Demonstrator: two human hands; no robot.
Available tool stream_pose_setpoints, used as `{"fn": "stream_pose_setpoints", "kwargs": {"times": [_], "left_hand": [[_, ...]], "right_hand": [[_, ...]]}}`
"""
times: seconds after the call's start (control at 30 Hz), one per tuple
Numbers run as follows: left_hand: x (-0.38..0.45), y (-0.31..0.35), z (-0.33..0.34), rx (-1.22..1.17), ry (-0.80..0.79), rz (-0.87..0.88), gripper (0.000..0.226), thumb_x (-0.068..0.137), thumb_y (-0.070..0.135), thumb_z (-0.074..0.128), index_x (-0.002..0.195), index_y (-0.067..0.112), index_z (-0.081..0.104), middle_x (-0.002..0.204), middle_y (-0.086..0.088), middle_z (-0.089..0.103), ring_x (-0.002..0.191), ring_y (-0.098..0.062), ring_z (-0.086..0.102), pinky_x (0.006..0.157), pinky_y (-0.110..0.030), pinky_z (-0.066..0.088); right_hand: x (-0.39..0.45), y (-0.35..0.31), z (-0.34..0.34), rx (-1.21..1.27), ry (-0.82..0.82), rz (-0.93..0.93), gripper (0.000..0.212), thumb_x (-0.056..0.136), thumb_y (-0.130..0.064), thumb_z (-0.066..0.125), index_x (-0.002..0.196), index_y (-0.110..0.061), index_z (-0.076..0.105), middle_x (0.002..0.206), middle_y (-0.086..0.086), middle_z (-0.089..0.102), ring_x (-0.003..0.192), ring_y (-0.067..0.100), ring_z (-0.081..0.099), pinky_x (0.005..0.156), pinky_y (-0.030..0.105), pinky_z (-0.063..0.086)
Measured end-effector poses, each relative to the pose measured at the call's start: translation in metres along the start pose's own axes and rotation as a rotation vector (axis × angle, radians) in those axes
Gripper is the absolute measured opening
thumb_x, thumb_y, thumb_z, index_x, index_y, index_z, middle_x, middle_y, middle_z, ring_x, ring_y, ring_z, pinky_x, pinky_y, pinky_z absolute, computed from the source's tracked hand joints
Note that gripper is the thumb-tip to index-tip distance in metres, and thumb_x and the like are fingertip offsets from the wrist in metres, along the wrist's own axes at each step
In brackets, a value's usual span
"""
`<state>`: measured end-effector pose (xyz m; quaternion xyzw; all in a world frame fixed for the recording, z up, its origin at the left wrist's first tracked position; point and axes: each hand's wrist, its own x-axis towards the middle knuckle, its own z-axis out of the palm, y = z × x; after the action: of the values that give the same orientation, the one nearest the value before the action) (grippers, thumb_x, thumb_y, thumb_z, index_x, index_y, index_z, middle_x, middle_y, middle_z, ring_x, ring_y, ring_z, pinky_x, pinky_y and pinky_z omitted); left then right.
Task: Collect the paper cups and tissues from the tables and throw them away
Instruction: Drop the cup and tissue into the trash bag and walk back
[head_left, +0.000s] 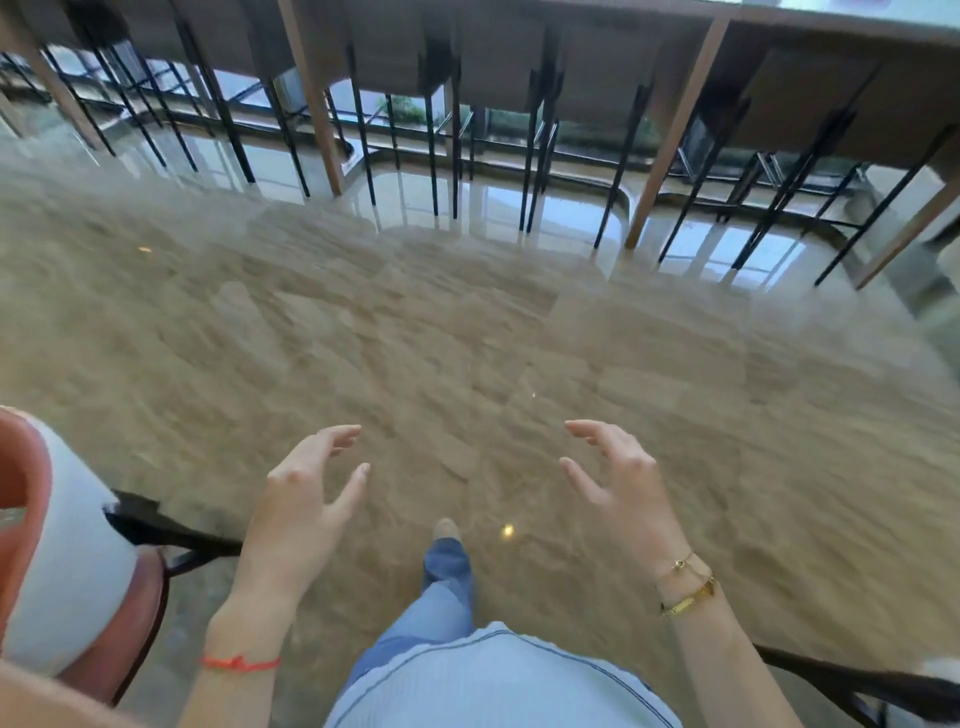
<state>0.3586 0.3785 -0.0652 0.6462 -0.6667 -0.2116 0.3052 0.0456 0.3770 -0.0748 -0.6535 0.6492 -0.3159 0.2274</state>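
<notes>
No paper cup or tissue shows in this blurred view. My left hand (306, 499) is held out low in front of me, fingers spread and curled, holding nothing. My right hand (618, 483) mirrors it a little to the right, also spread and holding nothing. Both hang over the glossy beige floor (467, 338). A red string is on my left wrist and gold bracelets on my right wrist. My leg in blue jeans steps forward between the hands.
A long wooden counter (831, 31) with wooden legs and several black-legged stools (431, 78) tucked under it spans the far side. A reddish chair with a white cushion (72, 545) stands close at my left. Black chair legs (883, 686) show at the lower right.
</notes>
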Motion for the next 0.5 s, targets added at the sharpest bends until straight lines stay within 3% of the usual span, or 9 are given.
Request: {"fn": "stream_pose_setpoints", "kwargs": {"times": [0.2, 0.5], "left_hand": [[0.162, -0.014, -0.009, 0.026, 0.035, 0.047, 0.038, 0.08, 0.006, 0.073, 0.116, 0.013, 0.064, 0.107, 0.003, 0.066, 0.098, -0.014, 0.063, 0.09, -0.01, 0.036], [0.358, -0.025, -0.003, 0.044, -0.016, 0.091, 0.037, 0.084, 0.01, 0.071, 0.119, 0.014, 0.063, 0.109, 0.004, 0.066, 0.101, -0.01, 0.062, 0.093, -0.016, 0.04]], "right_hand": [[0.163, -0.02, 0.025, 0.009, 0.024, -0.038, 0.034, 0.085, -0.019, 0.07, 0.118, -0.019, 0.061, 0.113, -0.007, 0.063, 0.108, 0.011, 0.055, 0.099, 0.03, 0.044], [0.342, -0.014, 0.058, 0.036, 0.045, 0.018, 0.034, 0.084, -0.02, 0.07, 0.117, -0.022, 0.061, 0.111, -0.009, 0.062, 0.108, 0.011, 0.056, 0.097, 0.029, 0.044]]}}
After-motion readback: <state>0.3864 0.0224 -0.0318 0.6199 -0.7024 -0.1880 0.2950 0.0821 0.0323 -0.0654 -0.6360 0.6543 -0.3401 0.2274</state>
